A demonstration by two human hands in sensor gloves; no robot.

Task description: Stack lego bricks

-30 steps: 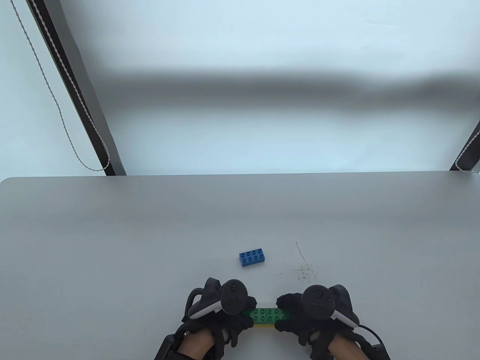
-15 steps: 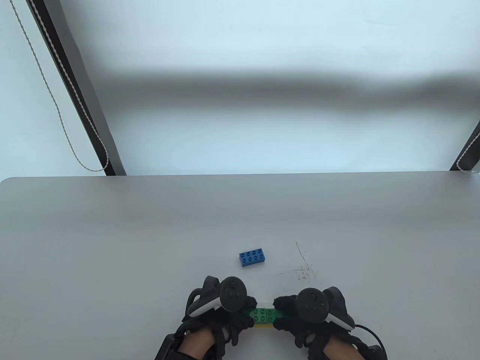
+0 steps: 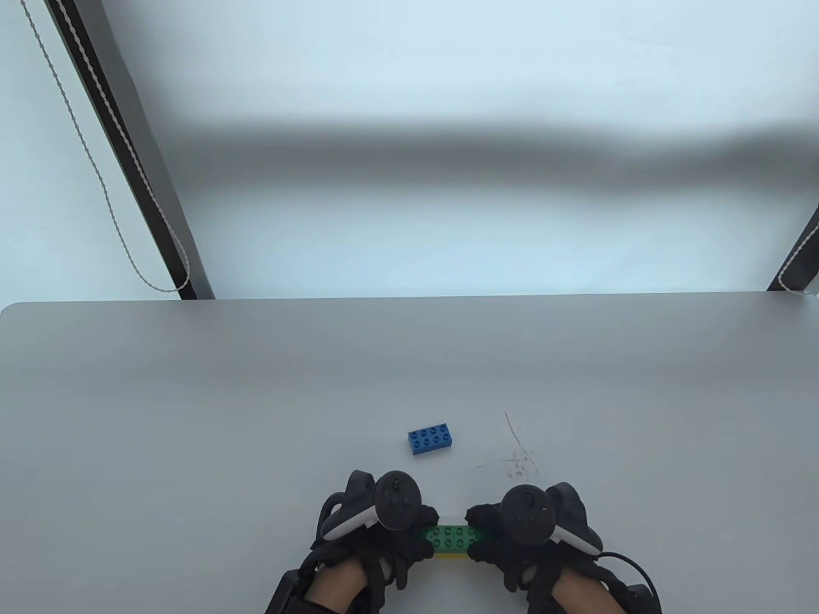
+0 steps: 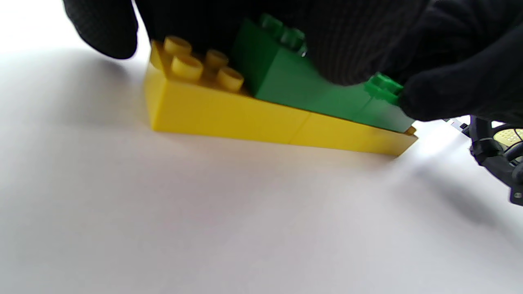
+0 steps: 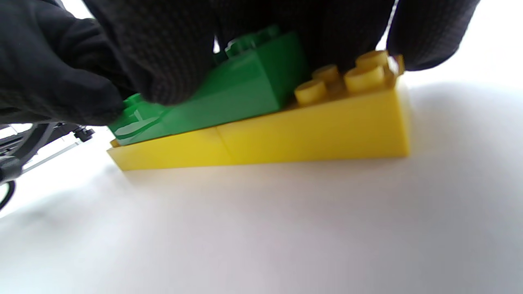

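Note:
Two green bricks (image 3: 451, 537) sit end to end on a row of yellow bricks (image 3: 451, 556) near the table's front edge. My left hand (image 3: 419, 534) grips the stack's left end and my right hand (image 3: 478, 536) grips its right end. In the left wrist view the yellow row (image 4: 229, 110) lies flat on the table with the green bricks (image 4: 294, 85) on its middle, and gloved fingers (image 4: 351, 41) press on the green top. The right wrist view shows the same yellow row (image 5: 310, 130) and green bricks (image 5: 237, 94) under gloved fingers (image 5: 163, 53). A blue brick (image 3: 432, 439) lies loose behind the hands.
The grey table (image 3: 192, 416) has scribble marks (image 3: 518, 460) to the right of the blue brick. Black frame legs (image 3: 128, 160) and a hanging cord (image 3: 96, 173) stand beyond the table's far edge.
My right hand has shifted a little to the left along the stack. The left hand, the stack and the blue brick have stayed in place.

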